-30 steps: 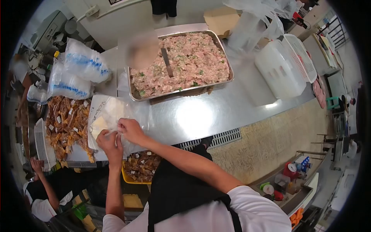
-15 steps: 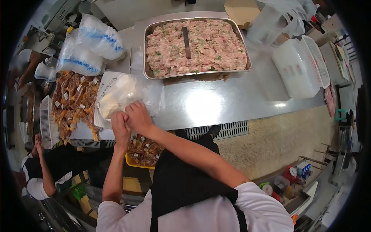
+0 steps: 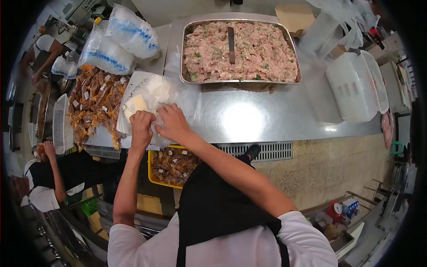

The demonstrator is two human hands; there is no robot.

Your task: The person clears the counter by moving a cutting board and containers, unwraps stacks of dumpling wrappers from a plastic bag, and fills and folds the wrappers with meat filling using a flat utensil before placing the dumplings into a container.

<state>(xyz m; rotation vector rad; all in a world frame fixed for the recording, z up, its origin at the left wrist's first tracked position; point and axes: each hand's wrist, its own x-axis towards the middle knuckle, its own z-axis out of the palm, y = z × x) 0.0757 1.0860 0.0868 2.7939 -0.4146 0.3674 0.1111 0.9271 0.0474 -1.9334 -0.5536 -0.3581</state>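
At the near left edge of the steel table, my left hand [image 3: 142, 127] is closed, its fingers pinching thin clear plastic. Just to its right, my right hand [image 3: 175, 123] has bent fingers on the same clear plastic bag [image 3: 159, 140], which hangs between the hands over the table edge. Its exact grip is partly hidden. Behind them lie white and clear plastic bags [image 3: 158, 87] on a sheet with handwriting [image 3: 135, 84]. A pale yellowish block or packet [image 3: 134, 105] shows beside my left fingers.
A metal tray of minced meat [image 3: 242, 51] holds a dark flat-handled tool [image 3: 231, 44]. Left are bagged brown meat pieces [image 3: 95, 100] and wrapped stacks of plastic containers [image 3: 133, 33]. A yellow crate [image 3: 153, 174] stands below; white baskets [image 3: 351, 86] are right. Co-workers [image 3: 44, 187] stand left.
My hands have drawn slightly apart, with the clear plastic now showing between them. The view has shifted, revealing more of the yellow crate. A co-worker at the left has moved an arm.
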